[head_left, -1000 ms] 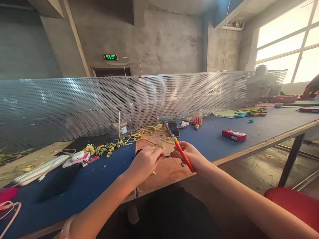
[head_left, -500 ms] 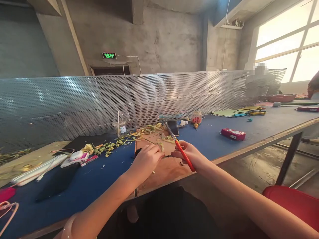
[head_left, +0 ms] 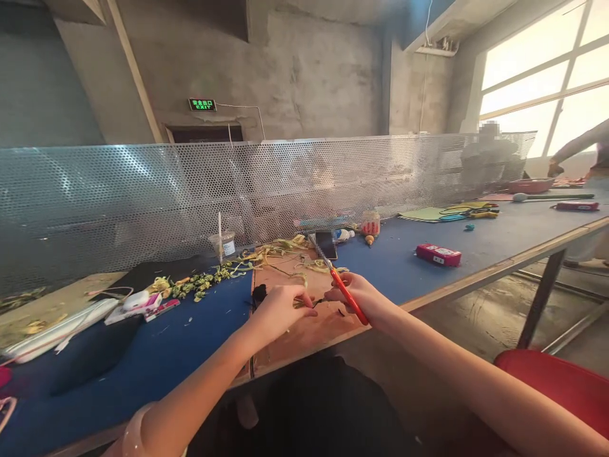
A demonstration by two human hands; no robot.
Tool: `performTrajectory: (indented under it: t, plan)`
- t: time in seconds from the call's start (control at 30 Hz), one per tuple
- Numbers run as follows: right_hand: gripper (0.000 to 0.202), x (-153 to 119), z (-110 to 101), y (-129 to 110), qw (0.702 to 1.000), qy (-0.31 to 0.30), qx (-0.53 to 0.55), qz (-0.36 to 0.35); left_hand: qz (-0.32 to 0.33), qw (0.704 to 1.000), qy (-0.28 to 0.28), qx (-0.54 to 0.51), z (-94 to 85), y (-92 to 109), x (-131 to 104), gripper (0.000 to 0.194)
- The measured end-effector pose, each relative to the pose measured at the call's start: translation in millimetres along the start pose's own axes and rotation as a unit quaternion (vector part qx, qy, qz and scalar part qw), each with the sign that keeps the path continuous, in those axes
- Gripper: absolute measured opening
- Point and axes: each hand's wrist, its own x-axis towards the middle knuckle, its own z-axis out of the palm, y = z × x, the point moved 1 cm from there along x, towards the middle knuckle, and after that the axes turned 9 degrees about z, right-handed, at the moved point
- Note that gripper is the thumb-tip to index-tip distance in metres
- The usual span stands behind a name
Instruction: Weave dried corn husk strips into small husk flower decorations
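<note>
Blue worktable [head_left: 219,333] along a perforated screen [head_left: 143,206]: red-handled tool [head_left: 350,298] in the right hand [head_left: 364,293]

Gripped by its handle, the tool points away over a brown board [head_left: 304,343]. Beside it, the left hand [head_left: 283,308] curls, fingertips close together (whether they pinch anything, I cannot tell). Beyond lie dry stalks [head_left: 295,243]; farther out, a plastic cup [head_left: 228,246] stands left, a magenta box [head_left: 438,254] right.

Clear cup [head_left: 228,248] w/ white straw [head_left: 219,230] stands nr the holey metal wall [head_left: 118,203]. Small bottle [head_left: 342,235] lies on its side btwn phone [head_left: 326,244] & jar [head_left: 370,223] w/ red bits. Dk pink box [head_left: 438,254] on blue tabletop [head_left: 387,266], R side. Red seat [head_left: 561,384] below. Green EXIT sign [head_left: 202,105] up high.
</note>
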Motion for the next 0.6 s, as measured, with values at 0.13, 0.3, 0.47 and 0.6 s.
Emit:
performTrajectory:
  t: [0.13,0.3,0.47,0.6]
  plan:
    - [0.031,0.8,0.2,-0.3,1.000,0.011,0.010,0.008,-0.003,0.999,-0.020,-0.029,4.1,-7.3,3.3,0.013]
    - [0.031,7.4,1.4,6.1,0.999,0.018,0.031,0.012,-0.004,0.999,-0.013,-0.032,6.9,-11.0,6.0,0.015]
    - [0.029,17.1,-5.9,9.7,0.998,0.063,0.013,-0.027,-0.010,0.999,0.028,-0.038,2.8,-21.4,11.3,0.017]
    - [0.028,11.8,-16.3,4.7,0.999,0.016,-0.039,-0.009,-0.035,0.997,0.057,-0.041,-4.0,-33.7,16.2,0.019]
